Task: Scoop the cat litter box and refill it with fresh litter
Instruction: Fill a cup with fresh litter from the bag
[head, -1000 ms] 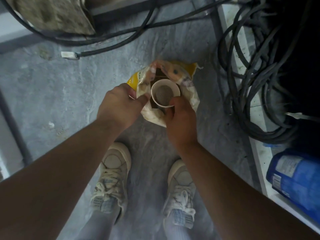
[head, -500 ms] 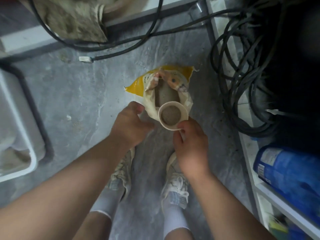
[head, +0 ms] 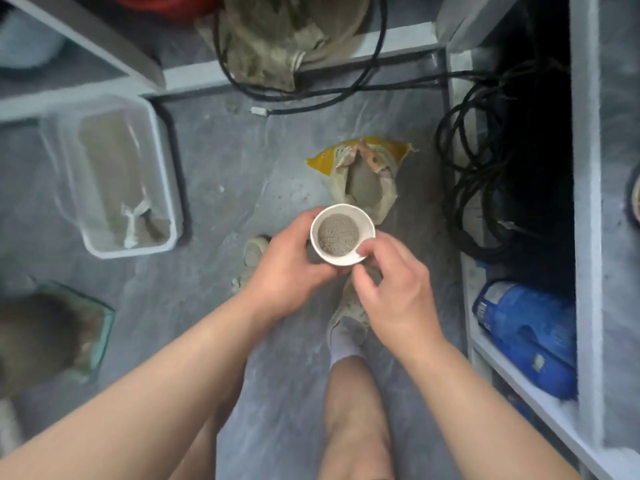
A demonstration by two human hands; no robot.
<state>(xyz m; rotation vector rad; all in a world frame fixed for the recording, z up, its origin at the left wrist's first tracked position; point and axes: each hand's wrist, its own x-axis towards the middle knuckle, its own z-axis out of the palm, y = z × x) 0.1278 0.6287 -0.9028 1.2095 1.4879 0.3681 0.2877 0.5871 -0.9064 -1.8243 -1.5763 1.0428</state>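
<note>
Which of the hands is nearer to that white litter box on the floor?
The left. The left hand grips the cup on the side facing the litter box. The right hand pinches the cup's rim on the far side.

The grey floor (head: 214, 188) carries an open litter bag (head: 363, 174), with a white litter box (head: 162, 188) well left of it and black cables (head: 471, 188) to its right.

Black cables (head: 474, 188) lay coiled at the floor's right edge, beside a blue bag (head: 526, 337) on the low shelf (head: 512, 379).
</note>
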